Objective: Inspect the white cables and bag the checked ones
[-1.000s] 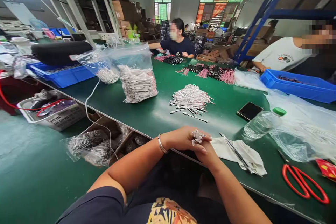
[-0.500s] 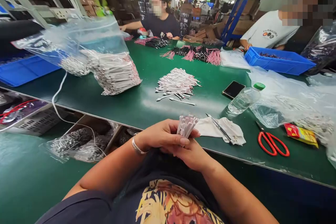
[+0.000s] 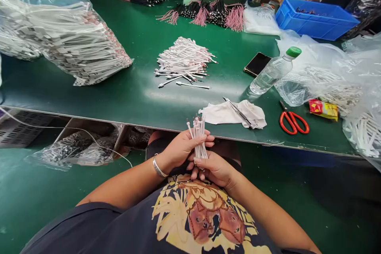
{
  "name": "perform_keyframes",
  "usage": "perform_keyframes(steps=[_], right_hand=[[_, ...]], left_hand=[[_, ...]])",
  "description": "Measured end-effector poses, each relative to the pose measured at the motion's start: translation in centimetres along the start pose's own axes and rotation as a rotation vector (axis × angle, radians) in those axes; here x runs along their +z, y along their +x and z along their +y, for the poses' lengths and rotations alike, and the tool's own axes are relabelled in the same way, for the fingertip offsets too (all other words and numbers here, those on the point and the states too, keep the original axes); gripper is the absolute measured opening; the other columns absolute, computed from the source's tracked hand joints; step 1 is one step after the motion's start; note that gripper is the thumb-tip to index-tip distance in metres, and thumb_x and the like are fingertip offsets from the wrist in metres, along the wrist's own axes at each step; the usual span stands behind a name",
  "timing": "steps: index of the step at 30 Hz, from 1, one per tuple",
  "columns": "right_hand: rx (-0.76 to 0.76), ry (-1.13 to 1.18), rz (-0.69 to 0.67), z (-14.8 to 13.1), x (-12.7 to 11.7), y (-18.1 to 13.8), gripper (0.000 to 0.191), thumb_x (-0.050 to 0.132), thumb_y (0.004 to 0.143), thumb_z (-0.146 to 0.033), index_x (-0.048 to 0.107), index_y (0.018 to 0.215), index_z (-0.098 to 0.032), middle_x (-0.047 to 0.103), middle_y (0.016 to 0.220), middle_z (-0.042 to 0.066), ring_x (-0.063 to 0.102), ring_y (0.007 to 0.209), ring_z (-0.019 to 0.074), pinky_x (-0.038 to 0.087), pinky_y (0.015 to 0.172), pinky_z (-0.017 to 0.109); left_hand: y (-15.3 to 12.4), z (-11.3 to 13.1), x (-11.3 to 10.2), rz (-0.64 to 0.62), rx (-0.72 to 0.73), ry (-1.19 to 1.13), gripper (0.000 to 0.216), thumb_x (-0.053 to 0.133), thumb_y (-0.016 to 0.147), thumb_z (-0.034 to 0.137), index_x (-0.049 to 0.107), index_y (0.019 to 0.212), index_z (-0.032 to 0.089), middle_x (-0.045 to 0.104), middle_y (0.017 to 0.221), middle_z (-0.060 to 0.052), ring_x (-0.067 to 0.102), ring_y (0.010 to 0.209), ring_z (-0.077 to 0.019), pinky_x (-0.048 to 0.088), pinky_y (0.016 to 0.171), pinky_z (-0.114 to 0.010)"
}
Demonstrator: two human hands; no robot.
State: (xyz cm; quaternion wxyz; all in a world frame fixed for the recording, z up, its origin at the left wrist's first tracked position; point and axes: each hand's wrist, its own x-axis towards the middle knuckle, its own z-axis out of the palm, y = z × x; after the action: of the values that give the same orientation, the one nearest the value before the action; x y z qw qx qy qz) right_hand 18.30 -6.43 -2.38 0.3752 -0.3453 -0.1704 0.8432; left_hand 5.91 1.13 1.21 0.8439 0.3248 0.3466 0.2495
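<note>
Bundle of white wires [image 3: 199, 137]: stands straight up, just below and a bit left of the white cloth [image 3: 220, 113]; its tips reach the near edge of the green table [image 3: 133, 87]
Left hand [image 3: 181, 149]: left of the cloth and lower down; fingers pressed together and wrapped round the middle of the bundle; a silver bracelet [image 3: 159, 168] is on the wrist
Right hand [image 3: 216, 168]: straight below the cloth; fingers curled under the bottom of the bundle, thumb laid on the wires
What changed: half a second ago the bundle leaned to the right and its tips fanned out; now it is upright and the tips sit close together; both hands hold it as before
Cloth: lies on the table near its edge; a thin metal tool [image 3: 238, 112] lies across it
Right of the cloth: red scissors [image 3: 293, 122]; past them a red and yellow packet [image 3: 323, 109]
Behind the cloth: a loose pile of white wires [image 3: 183, 59]; to the right of that a dark phone [image 3: 257, 63] and a water bottle [image 3: 272, 72] lying on its side
Far left of the cloth: a big clear bag [image 3: 68, 43] stuffed with white wires
Far behind the cloth: a blue bin [image 3: 315, 20]; another person's hands rest by it
</note>
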Motion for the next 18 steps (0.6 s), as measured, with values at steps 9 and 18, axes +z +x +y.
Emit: perform_keyframes(steps=[9, 18], right_hand=[[-0.038, 0.057, 0.044, 0.2, 0.0, 0.1, 0.034, 0.078, 0.066, -0.033, 0.064, 0.083, -0.008, 0.067, 0.074, 0.006, 0.066, 0.056, 0.0115, 0.049, 0.046, 0.014], [-0.018, 0.084, 0.036, 0.0, 0.2, 0.1, 0.046, 0.076, 0.067, -0.041, 0.062, 0.097, -0.01, 0.068, 0.082, 0.008, 0.069, 0.066, 0.0149, 0.053, 0.054, 0.017]], left_hand=[[-1.5, -0.4, -0.8, -0.032, -0.002, 0.411, 0.038, 0.06, 0.08, 0.043, 0.064, 0.101, 0.012, 0.065, 0.067, -0.003, 0.047, 0.039, -0.0052, 0.036, 0.038, -0.017], [-0.9, -1.9, -1.1, 0.121, -0.036, 0.234, 0.037, 0.061, 0.078, 0.046, 0.057, 0.068, 0.011, 0.04, 0.045, 0.006, 0.031, 0.033, -0.0025, 0.022, 0.032, -0.015]])
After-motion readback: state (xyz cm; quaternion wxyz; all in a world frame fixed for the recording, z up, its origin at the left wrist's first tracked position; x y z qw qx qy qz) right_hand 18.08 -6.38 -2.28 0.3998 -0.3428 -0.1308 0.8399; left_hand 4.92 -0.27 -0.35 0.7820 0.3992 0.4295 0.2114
